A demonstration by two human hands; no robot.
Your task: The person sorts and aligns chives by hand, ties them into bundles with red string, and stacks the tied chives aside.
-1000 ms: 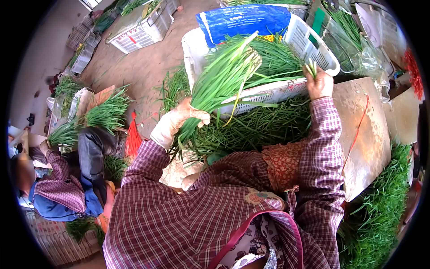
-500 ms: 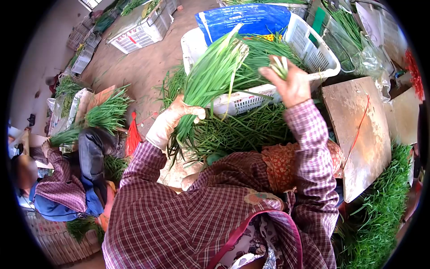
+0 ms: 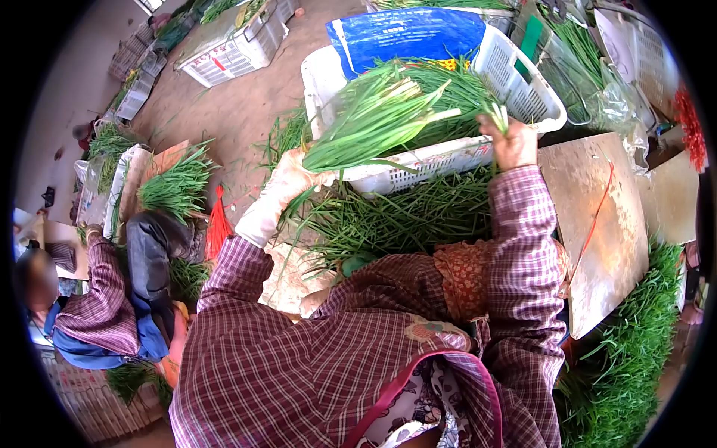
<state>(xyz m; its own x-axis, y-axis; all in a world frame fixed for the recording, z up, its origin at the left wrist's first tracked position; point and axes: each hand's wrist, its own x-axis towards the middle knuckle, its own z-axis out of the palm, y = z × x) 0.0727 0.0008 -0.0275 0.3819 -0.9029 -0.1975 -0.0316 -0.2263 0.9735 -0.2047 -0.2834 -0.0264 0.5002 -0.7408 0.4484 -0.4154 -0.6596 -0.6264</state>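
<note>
My left hand point(image 3: 295, 179), in a pale glove, is closed around a large bunch of garlic chives point(image 3: 373, 123). The bunch lies tilted over the near left side of a white crate point(image 3: 429, 158), its pale stem ends pointing right. My right hand point(image 3: 514, 140) is bare and closed on a few garlic chives point(image 3: 499, 116), their whitish ends sticking up above the fingers. It is at the crate's near right rim. More chives point(image 3: 448, 93) fill the crate. Below it, a heap of loose green leaves point(image 3: 403, 220) spreads in front of my lap.
A blue printed sack point(image 3: 407, 37) covers the crate's far side. To my right leans a worn board point(image 3: 594, 224), with a green pile point(image 3: 635, 351) behind it. At left sits another person point(image 3: 104, 306) beside bundled chives point(image 3: 175, 183). A lidded white crate point(image 3: 231, 56) stands farther back.
The large bunch has tipped from upright to nearly flat, stem ends swinging right. My left hand moved slightly left; my right hand moved right and a little down with its few chives.
</note>
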